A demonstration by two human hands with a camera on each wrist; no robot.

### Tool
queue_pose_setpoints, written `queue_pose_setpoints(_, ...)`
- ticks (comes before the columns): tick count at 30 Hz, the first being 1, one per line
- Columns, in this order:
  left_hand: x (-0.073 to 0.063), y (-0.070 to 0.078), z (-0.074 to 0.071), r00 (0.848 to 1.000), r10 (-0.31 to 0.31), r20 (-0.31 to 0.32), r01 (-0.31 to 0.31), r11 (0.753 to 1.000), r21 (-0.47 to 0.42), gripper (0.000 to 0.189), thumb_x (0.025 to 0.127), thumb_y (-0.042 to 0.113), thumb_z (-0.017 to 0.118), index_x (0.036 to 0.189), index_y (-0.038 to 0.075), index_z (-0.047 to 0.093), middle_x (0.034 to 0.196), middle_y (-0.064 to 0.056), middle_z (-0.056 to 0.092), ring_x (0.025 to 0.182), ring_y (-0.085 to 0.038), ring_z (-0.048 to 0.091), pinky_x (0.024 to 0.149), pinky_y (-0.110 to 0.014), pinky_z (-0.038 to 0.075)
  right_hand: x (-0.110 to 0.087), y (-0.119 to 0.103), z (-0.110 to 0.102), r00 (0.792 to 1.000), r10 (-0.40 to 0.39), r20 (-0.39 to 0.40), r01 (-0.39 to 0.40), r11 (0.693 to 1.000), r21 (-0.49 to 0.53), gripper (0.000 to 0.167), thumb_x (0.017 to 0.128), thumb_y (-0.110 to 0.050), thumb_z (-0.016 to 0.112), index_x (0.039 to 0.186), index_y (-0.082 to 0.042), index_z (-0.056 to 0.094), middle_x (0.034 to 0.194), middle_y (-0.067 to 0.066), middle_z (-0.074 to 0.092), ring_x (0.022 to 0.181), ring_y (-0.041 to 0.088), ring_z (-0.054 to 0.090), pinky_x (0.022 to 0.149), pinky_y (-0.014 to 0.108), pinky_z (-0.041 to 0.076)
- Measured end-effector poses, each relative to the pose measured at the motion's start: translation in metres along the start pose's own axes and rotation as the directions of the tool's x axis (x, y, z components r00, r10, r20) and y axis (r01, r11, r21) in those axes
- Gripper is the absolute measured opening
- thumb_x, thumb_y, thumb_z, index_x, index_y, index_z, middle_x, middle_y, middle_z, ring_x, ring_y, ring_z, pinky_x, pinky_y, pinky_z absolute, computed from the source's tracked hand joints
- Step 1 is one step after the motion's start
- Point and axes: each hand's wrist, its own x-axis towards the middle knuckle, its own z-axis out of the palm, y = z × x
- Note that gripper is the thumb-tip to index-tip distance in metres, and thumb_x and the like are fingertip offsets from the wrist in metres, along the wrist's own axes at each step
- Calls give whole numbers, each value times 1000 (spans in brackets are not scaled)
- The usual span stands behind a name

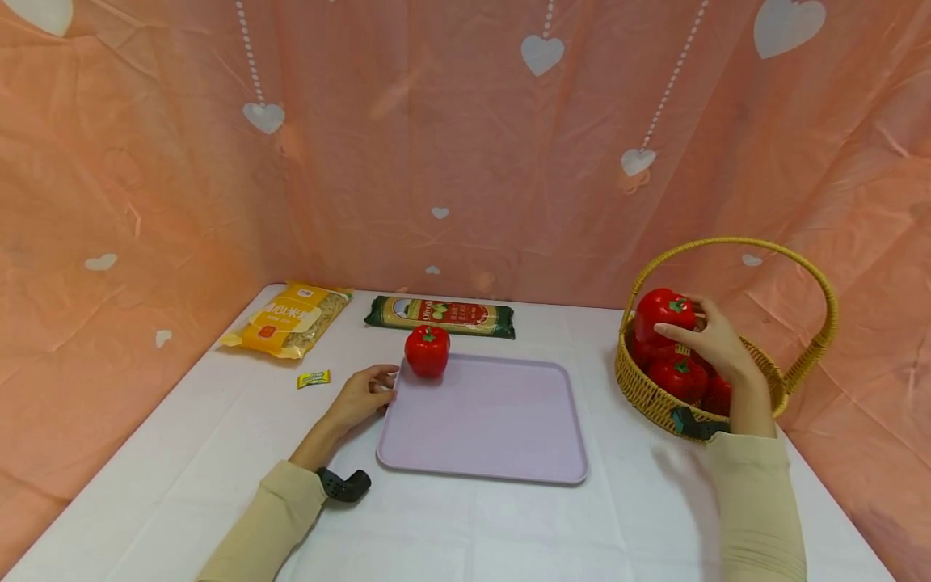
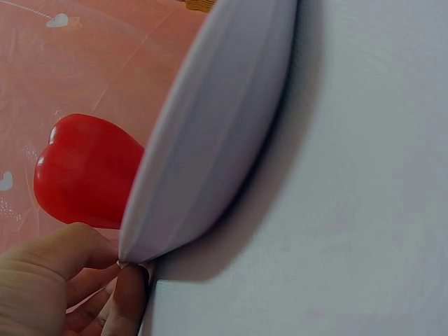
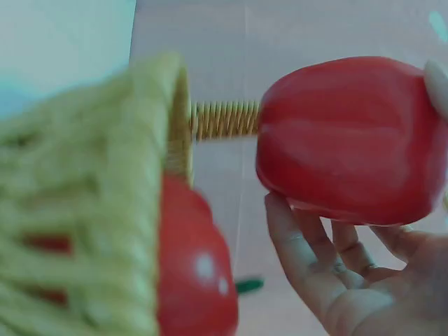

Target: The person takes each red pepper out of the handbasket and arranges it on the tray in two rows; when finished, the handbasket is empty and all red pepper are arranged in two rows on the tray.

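A red bell pepper with a green stem is gripped between the thumb and fingers of my right hand, over the wicker basket. In the right wrist view the held pepper is clear of the rim, and another red pepper shows inside. Several red peppers lie in the basket. My left hand pinches the left edge of a pale lilac tray; the left wrist view puts the fingertips right at its rim. One red bell pepper stands upright at the tray's back left corner.
A yellow bag of grain lies at the table's back left, with a small yellow packet in front of it. Behind the tray lies a long green and gold package. The basket's tall handle arches near the right hand.
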Motion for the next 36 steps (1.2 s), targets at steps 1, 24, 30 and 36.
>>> queue_pose_setpoints(1, 0, 0, 0, 1000, -5, -1, 5, 1000, 0, 46, 84, -2, 60, 127, -7, 48, 102, -18, 56, 71, -14, 52, 58, -24, 49, -1, -2, 3, 1000, -9, 4, 9, 1000, 7, 78, 91, -38, 57, 144, -5, 12, 139, 21, 27, 118, 34, 34, 91, 56, 40)
queue_pose_setpoints(24, 1, 0, -1, 1000, 9, 2, -9, 1000, 22, 46, 84, -2, 60, 127, -7, 48, 103, -19, 57, 70, -13, 55, 58, -24, 49, 16, -71, 126, 992, -48, -115, 83, 945, 317, 76, 80, -29, 72, 138, -11, 25, 139, 14, 33, 129, 31, 30, 101, 52, 35)
queue_pose_setpoints(30, 1, 1, -2, 1000, 18, 1, -18, 1000, 21, 45, 83, -3, 59, 127, -7, 49, 103, -19, 57, 69, -13, 55, 58, -24, 49, 22, -86, 153, 997, -37, -71, 57, 951, 305, 76, 79, -27, 73, 138, -11, 28, 137, 13, 36, 126, 30, 33, 97, 50, 40)
queue_pose_setpoints(36, 0, -1, -1, 1000, 18, 7, -18, 1000, 20, 46, 84, -2, 60, 128, -7, 48, 104, -20, 56, 70, -13, 55, 58, -25, 49, 25, -94, 180, 1000, -8, -26, 16, 951, 310, 75, 78, -29, 74, 137, -13, 29, 135, 9, 38, 126, 28, 34, 94, 47, 44)
